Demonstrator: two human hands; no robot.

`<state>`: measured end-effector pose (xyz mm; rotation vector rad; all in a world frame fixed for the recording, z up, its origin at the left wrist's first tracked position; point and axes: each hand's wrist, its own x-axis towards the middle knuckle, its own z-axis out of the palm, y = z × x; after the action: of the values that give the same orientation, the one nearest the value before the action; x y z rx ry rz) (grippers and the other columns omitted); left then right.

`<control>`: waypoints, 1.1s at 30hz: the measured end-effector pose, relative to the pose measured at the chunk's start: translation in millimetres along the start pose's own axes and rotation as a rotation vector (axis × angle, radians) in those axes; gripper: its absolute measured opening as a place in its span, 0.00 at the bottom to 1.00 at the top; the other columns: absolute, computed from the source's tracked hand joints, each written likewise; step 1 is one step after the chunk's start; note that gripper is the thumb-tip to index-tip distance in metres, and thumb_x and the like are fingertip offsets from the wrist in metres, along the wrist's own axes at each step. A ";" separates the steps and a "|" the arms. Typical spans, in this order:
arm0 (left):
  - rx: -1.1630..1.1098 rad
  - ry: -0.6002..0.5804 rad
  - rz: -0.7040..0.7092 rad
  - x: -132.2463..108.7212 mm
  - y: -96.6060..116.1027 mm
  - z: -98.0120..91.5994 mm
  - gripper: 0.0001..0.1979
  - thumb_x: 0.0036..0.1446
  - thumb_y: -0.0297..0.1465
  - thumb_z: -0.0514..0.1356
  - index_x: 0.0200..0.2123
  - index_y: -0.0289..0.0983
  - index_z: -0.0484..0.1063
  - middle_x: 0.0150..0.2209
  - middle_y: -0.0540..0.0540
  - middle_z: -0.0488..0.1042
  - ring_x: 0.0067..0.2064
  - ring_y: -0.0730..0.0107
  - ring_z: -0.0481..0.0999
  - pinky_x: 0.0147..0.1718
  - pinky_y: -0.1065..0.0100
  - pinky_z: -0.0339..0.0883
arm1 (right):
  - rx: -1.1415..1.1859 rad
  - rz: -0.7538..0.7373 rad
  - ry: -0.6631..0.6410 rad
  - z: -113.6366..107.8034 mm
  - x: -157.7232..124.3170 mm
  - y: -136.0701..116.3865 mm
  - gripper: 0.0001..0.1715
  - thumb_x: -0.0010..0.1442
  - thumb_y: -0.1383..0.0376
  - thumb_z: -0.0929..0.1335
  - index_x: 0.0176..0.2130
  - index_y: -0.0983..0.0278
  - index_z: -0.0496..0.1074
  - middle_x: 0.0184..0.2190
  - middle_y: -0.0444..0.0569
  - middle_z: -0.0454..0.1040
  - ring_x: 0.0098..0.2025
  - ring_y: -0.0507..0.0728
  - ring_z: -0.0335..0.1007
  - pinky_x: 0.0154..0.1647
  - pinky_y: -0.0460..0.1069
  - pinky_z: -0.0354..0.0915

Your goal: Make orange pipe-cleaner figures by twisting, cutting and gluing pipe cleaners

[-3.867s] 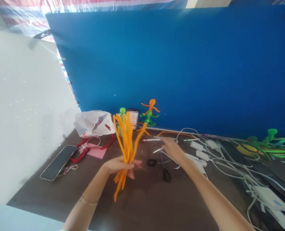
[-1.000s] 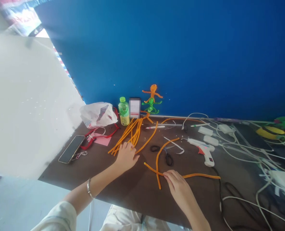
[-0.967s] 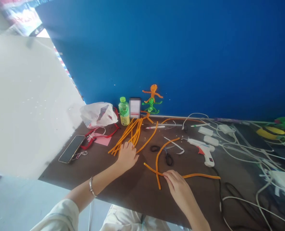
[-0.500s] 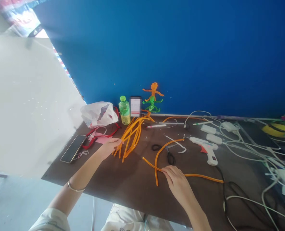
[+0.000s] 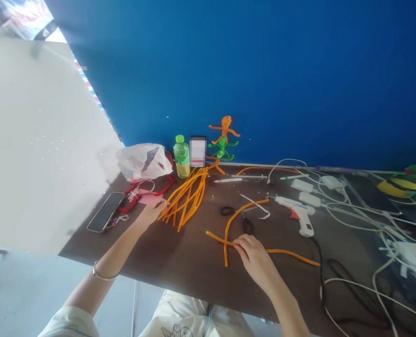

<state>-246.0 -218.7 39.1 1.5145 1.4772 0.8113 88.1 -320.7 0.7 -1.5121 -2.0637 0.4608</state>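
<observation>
My right hand [image 5: 252, 256] pinches an orange pipe cleaner [image 5: 292, 255] near its middle, low over the brown table. A second, curved orange pipe cleaner [image 5: 229, 227] crosses its left end. My left hand [image 5: 154, 211] rests at the left edge of a loose bundle of orange pipe cleaners [image 5: 193, 199], fingers stretched out and seemingly empty; the fingertips are partly blurred. Behind the curved piece lie black-handled scissors [image 5: 248, 226], partly covered by it. Bent pipe-cleaner figures, one orange [image 5: 226, 124] and one green [image 5: 222, 148], stand against the blue wall.
A white glue gun [image 5: 297, 213] lies right of the scissors, its black cord trailing forward. White cables and adapters [image 5: 308, 200] crowd the right side. At the left are a phone [image 5: 106, 212], a red strap [image 5: 132, 204], a plastic bag [image 5: 144, 161] and a green-capped bottle [image 5: 182, 159].
My left hand has shifted left, off the bundle's strands to their outer edge. My right hand keeps its pinch on the pipe cleaner. The whole view has tilted slightly.
</observation>
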 end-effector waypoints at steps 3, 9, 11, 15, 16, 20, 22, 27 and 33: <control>0.323 0.237 0.168 -8.2 -2.7 2.9 0.10 0.50 0.33 0.55 0.35 0.35 0.69 0.33 0.43 0.70 0.38 0.62 0.69 0.39 0.60 0.63 | 0.266 0.120 0.154 -11.0 6.9 -2.4 0.08 0.59 0.63 0.60 0.33 0.61 0.66 0.30 0.49 0.71 0.33 0.56 0.68 0.37 0.52 0.64; 0.191 0.013 0.431 -42.4 48.7 68.2 0.11 0.55 0.28 0.50 0.40 0.36 0.68 0.38 0.42 0.71 0.41 0.67 0.70 0.43 0.64 0.64 | 1.056 0.363 0.501 -38.7 38.4 -35.5 0.17 0.51 0.60 0.69 0.41 0.62 0.67 0.31 0.47 0.73 0.29 0.52 0.69 0.32 0.50 0.67; 0.028 -0.131 0.426 -51.7 72.7 97.3 0.11 0.56 0.30 0.51 0.41 0.36 0.69 0.39 0.42 0.71 0.40 0.68 0.71 0.42 0.65 0.64 | 1.248 0.381 0.518 -42.1 48.2 -49.6 0.19 0.47 0.61 0.71 0.40 0.61 0.67 0.30 0.46 0.74 0.30 0.52 0.70 0.34 0.49 0.67; -0.339 -0.331 0.316 -61.1 104.3 137.3 0.14 0.53 0.35 0.56 0.43 0.36 0.68 0.39 0.43 0.72 0.41 0.67 0.71 0.42 0.66 0.63 | 1.319 0.428 0.521 -43.8 54.9 -71.7 0.22 0.43 0.63 0.74 0.39 0.62 0.67 0.31 0.47 0.76 0.34 0.54 0.72 0.39 0.50 0.68; -0.439 -0.349 0.264 -62.0 107.8 142.3 0.14 0.52 0.36 0.57 0.40 0.35 0.68 0.36 0.44 0.72 0.38 0.68 0.71 0.39 0.67 0.64 | 1.293 0.446 0.524 -44.5 54.5 -75.9 0.23 0.43 0.63 0.74 0.40 0.62 0.67 0.31 0.48 0.76 0.35 0.55 0.73 0.39 0.51 0.68; -0.779 -0.367 0.046 -64.2 111.9 145.3 0.14 0.52 0.40 0.57 0.30 0.33 0.67 0.20 0.53 0.59 0.21 0.81 0.60 0.22 0.74 0.56 | 1.207 0.437 0.509 -50.4 51.0 -89.4 0.26 0.43 0.65 0.74 0.42 0.64 0.66 0.33 0.53 0.77 0.39 0.59 0.73 0.36 0.51 0.70; -0.897 -0.396 -0.033 -65.9 112.8 139.9 0.14 0.52 0.40 0.57 0.28 0.33 0.66 0.18 0.56 0.52 0.19 0.84 0.51 0.18 0.77 0.47 | 1.210 0.390 0.458 -53.8 50.2 -94.5 0.26 0.43 0.65 0.74 0.42 0.64 0.66 0.36 0.54 0.76 0.40 0.59 0.73 0.35 0.52 0.71; -0.980 -0.449 -0.139 -70.2 118.6 125.7 0.12 0.50 0.38 0.59 0.27 0.33 0.65 0.18 0.57 0.48 0.20 0.84 0.45 0.18 0.76 0.37 | 1.152 0.342 0.399 -58.9 51.8 -104.6 0.18 0.44 0.64 0.73 0.37 0.65 0.69 0.37 0.54 0.76 0.38 0.59 0.74 0.34 0.52 0.72; -0.975 -0.456 -0.129 -71.2 119.8 122.3 0.12 0.52 0.37 0.57 0.28 0.33 0.67 0.18 0.57 0.46 0.19 0.83 0.44 0.18 0.76 0.37 | 1.012 0.343 0.514 -59.2 55.8 -112.6 0.15 0.43 0.64 0.74 0.32 0.65 0.70 0.29 0.50 0.76 0.32 0.57 0.74 0.29 0.49 0.72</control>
<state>-90.6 -298.3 101.5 0.7662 0.6461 0.8481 24.7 -305.3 123.3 -1.1426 -0.9039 0.9413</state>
